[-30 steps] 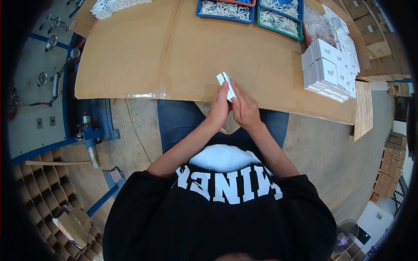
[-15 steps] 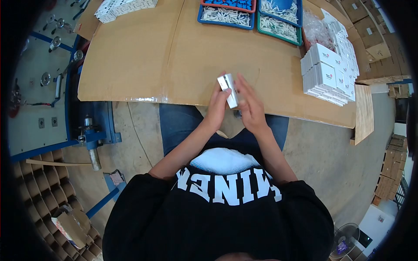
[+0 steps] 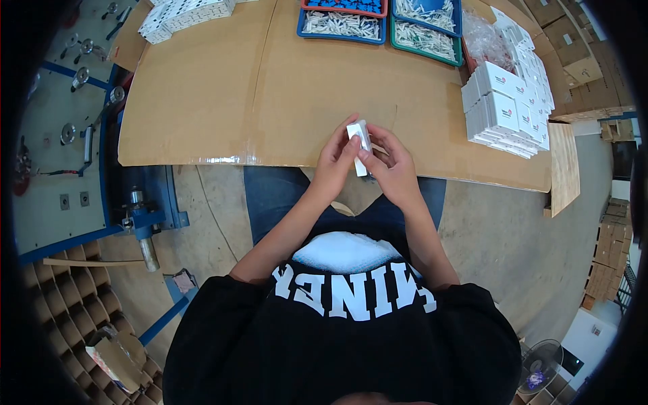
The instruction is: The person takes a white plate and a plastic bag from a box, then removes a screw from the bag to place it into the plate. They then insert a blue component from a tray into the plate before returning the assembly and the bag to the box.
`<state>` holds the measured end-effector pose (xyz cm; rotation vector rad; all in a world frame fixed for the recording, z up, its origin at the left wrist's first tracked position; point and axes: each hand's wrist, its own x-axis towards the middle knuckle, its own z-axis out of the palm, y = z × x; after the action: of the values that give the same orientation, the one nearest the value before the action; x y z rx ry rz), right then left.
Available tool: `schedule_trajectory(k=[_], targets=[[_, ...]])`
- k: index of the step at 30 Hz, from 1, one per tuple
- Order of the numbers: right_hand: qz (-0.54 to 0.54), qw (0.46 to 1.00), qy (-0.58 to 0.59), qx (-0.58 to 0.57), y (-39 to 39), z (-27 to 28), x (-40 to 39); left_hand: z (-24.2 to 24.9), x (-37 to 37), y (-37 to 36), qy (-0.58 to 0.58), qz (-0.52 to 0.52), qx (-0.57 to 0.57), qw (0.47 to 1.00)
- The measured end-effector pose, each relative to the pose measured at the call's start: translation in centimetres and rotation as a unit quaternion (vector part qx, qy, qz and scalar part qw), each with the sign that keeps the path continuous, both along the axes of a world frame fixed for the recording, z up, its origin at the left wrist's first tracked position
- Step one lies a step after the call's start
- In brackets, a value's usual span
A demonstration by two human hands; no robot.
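White block letters run across the black shirt (image 3: 351, 317), seen upside down and only partly, reading roughly "INER"; the small red marks on the stacked white boxes (image 3: 506, 111) at the right are too small to read. Both hands meet over the near edge of the cardboard-covered table (image 3: 216, 101): the left hand (image 3: 335, 158) and the right hand (image 3: 391, 165) pinch a small white box (image 3: 360, 143) between their fingertips, fingers closed around it from either side, the box standing upright and narrow with a flap raised at its top. It sits just above the table's front edge, in front of the person's lap. The brown cardboard between the hands and the trays is bare and flat, with a fold line running up it. At the far edge stand a blue tray (image 3: 341, 23) and a green tray (image 3: 425, 37) filled with small pale sticks. More white boxes (image 3: 182, 13) lie at the far left corner. A blue metal frame (image 3: 145, 202) stands left of the table.
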<state>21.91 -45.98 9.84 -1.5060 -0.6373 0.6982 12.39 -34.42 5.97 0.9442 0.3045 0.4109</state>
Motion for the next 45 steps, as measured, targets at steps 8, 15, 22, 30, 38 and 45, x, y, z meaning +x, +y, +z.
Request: schedule_trajectory(k=[8, 15, 22, 30, 38, 45], targets=[[0.03, 0.964, -0.265, -0.007, -0.5, -1.4, -0.2, -0.7, 0.1, -0.1, 0.024, 0.045, 0.17, 0.984], [0.046, 0.961, -0.271, -0.004, -0.6, -1.5, 0.0, -0.7, -0.2, -0.2, 0.015, 0.052, 0.183, 0.982], [0.043, 0.974, -0.219, 0.025, 0.1, -1.5, -0.2, 0.1, -0.1, -0.3, -0.015, 0.074, 0.157, 0.985], [-0.007, 0.987, 0.161, 0.002, 1.7, 1.1, -1.3, 0.8, 0.0, -0.9, -0.07, 0.111, 0.313, 0.941], [-0.114, 0.972, 0.198, 0.054, 3.8, -1.0, -4.8, 0.4, 0.3, -0.3, -0.036, 0.216, 0.414, 0.884], [-0.079, 0.989, 0.122, 0.035, 3.8, -0.1, -5.4, 0.5, -0.3, 0.1, -0.027, 0.221, 0.4, 0.889]])
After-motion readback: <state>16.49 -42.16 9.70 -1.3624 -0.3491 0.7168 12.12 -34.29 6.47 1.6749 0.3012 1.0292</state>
